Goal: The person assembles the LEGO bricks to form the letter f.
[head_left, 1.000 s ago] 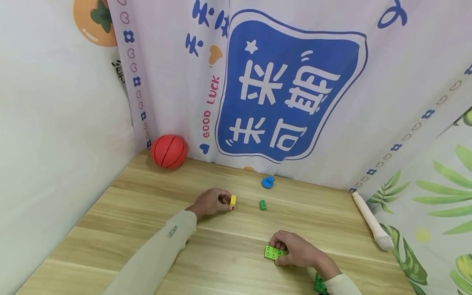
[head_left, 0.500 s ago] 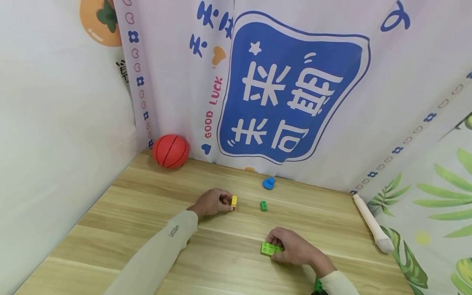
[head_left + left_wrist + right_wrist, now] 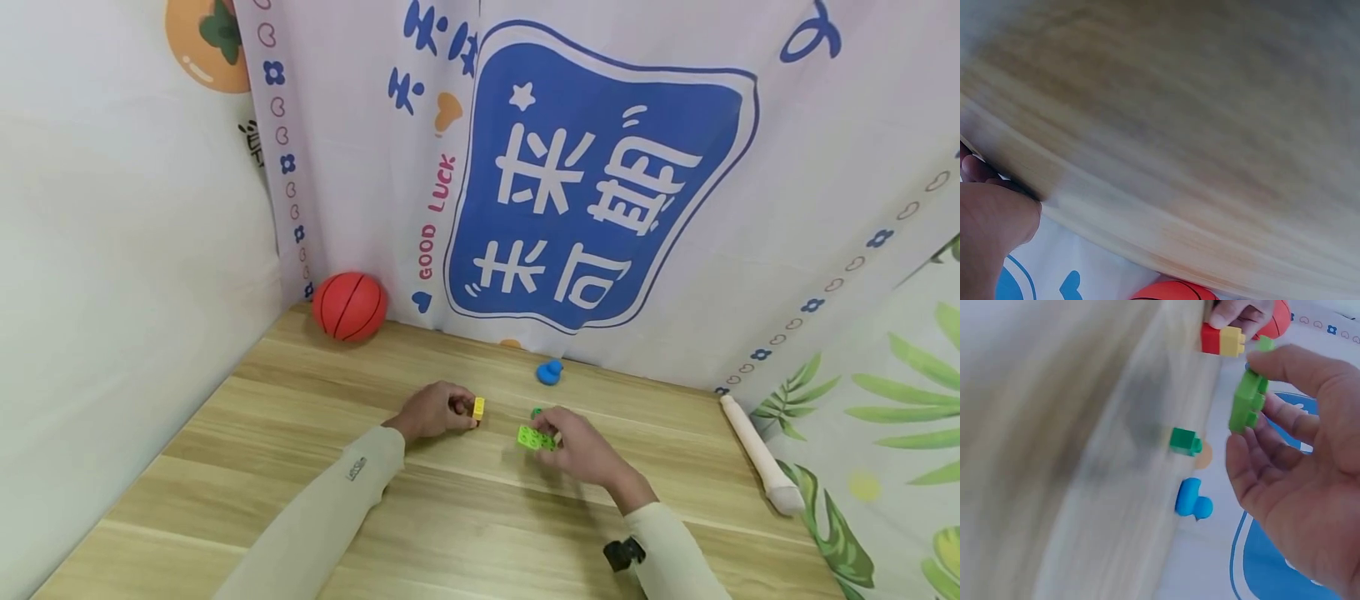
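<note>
At mid-table my left hand (image 3: 437, 409) pinches a yellow toy brick (image 3: 478, 408). The right wrist view shows this yellow brick stacked on a red brick (image 3: 1210, 339) standing on the table. My right hand (image 3: 581, 447) holds a light green studded brick (image 3: 534, 437) between thumb and fingers, raised above the table with its studs up. Just beyond that hand, a small dark green brick (image 3: 536, 412) is mostly covered in the head view, but the right wrist view shows it whole. In the left wrist view only part of my left hand (image 3: 997, 219) appears.
A blue rubber duck (image 3: 550, 372) sits near the back edge of the wooden table (image 3: 450, 517). A red ball (image 3: 349, 307) occupies the back left corner. Along the right edge lies a pale club-like stick (image 3: 761, 457). Printed cloths (image 3: 360, 167) wall the table.
My right hand has lifted the light green brick off the table and carried it forward and left, closer to the yellow one. The left hand stays in place.
</note>
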The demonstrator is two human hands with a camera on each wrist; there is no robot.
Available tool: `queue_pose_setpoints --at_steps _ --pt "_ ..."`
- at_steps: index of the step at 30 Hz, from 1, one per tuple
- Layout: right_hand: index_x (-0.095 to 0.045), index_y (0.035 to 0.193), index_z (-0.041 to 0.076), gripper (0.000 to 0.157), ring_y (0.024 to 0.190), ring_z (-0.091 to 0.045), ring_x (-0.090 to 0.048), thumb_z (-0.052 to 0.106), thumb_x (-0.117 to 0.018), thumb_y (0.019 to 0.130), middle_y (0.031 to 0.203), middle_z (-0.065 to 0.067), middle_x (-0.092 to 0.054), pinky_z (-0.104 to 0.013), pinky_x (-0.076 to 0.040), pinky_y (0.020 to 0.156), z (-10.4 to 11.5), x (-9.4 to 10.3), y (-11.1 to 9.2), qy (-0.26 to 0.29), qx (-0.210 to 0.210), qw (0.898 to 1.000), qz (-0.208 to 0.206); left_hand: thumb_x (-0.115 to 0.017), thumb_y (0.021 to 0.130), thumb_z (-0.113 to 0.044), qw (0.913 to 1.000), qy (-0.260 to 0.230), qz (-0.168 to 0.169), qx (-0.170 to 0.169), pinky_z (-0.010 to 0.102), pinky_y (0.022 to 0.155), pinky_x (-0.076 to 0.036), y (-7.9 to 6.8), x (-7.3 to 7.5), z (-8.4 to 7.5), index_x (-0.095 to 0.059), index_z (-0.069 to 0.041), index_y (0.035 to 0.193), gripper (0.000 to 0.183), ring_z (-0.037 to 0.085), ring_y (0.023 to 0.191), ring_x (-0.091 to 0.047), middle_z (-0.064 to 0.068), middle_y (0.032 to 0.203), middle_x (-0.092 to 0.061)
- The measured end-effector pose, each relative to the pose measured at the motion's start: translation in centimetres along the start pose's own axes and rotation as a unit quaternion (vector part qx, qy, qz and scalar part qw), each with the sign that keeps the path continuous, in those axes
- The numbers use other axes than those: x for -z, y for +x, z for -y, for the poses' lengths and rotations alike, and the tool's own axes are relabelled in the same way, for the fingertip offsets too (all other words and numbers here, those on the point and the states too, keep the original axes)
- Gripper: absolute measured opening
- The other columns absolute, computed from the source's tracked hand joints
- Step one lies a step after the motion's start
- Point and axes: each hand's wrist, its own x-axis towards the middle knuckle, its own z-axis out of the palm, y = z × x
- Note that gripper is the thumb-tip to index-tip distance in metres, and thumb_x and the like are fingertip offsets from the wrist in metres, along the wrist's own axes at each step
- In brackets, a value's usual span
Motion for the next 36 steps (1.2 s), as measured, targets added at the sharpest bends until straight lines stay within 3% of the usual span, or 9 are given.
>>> queue_pose_setpoints --at_steps 8,16,22,36 --pt "-0.073 0.128 0.008 0.035 0.107 -0.022 -0.066 0.008 -0.081 0.094 0.118 -0.007 -0.073 -0.047 -0.060 0.091 2.0 -0.2 4.2 0.014 -0.015 0.997 -0.072 -0.090 0.088 -0.026 1.0000 -0.004 0.002 -0.002 0.032 0.084 -0.049 0.2 0.0 0.2 -0.081 -0.021 0.110 0.024 0.011 0.086 -0.060 -0.007 0.089 -0.069" --pt "-0.074 0.128 0.009 0.035 0.108 -0.025 -0.069 0.007 -0.081 0.094 0.122 -0.009 -0.074 -0.048 -0.060 0.092 3.3 -1.5 7.0 0.019 0.009 0.997 -0.077 -0.090 0.089 -0.024 0.9998 -0.008 0.004 -0.015 0.030 0.081 -0.047 0.3 0.1 0.3 -0.080 -0.021 0.106 0.020 0.011 0.084 -0.059 -0.007 0.088 -0.068" --pt "-0.077 0.124 0.008 0.032 0.107 -0.024 -0.069 0.005 -0.083 0.093 0.122 -0.009 -0.075 -0.041 -0.059 0.089 3.3 -2.6 7.9 0.006 0.021 0.998 -0.062 -0.089 0.090 -0.025 0.9997 0.004 0.008 -0.024 0.030 0.077 -0.044 0.4 0.1 0.3 -0.077 -0.019 0.097 0.015 0.012 0.082 -0.056 -0.006 0.084 -0.065" --pt "-0.080 0.123 0.010 0.033 0.109 -0.024 -0.070 0.008 -0.086 0.090 0.120 -0.010 -0.075 -0.041 -0.058 0.088 2.8 -3.5 8.4 0.003 0.014 0.998 -0.062 -0.089 0.090 -0.023 0.9995 0.008 0.006 -0.030 0.030 0.074 -0.042 0.3 0.2 0.3 -0.072 -0.018 0.088 0.018 0.013 0.080 -0.054 -0.005 0.081 -0.061"
